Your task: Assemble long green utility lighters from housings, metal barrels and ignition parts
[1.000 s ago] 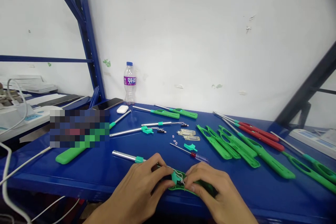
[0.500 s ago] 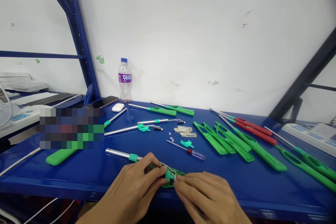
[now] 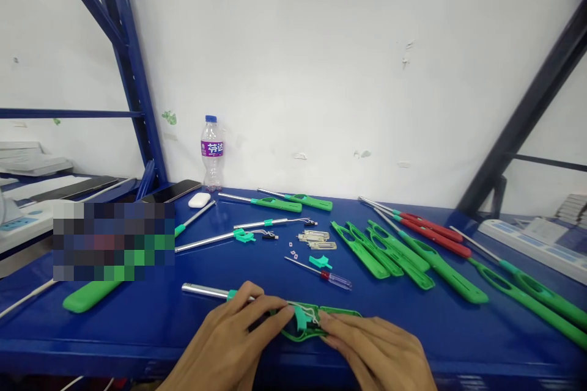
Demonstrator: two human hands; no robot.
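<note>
At the front edge of the table lies an opened stick lighter, with its green handle half (image 3: 298, 338) between my two hands. My left hand (image 3: 233, 336) is closed around the handle near the lighter's metal tube (image 3: 206, 290), its fingertips beside the teal trigger (image 3: 301, 319). Thin white wires (image 3: 307, 310) run over the trigger to a small black igniter (image 3: 314, 325) inside the shell. The fingertips of my right hand (image 3: 376, 348) pinch at the igniter's end and cover part of it. My right thumb is by the shell's lower rim.
Beyond my hands lie a screwdriver (image 3: 337, 280), a loose teal trigger (image 3: 320, 262), clear fuel tanks (image 3: 316, 240) and tubes with wires (image 3: 206, 241). Several green shell halves (image 3: 360, 250) and red lighters (image 3: 433, 233) are on the right. A bottle (image 3: 212, 156) stands at the back.
The right hand has shifted slightly right, and more of the green handle half shows between the hands. The camera view has also moved a little.
</note>
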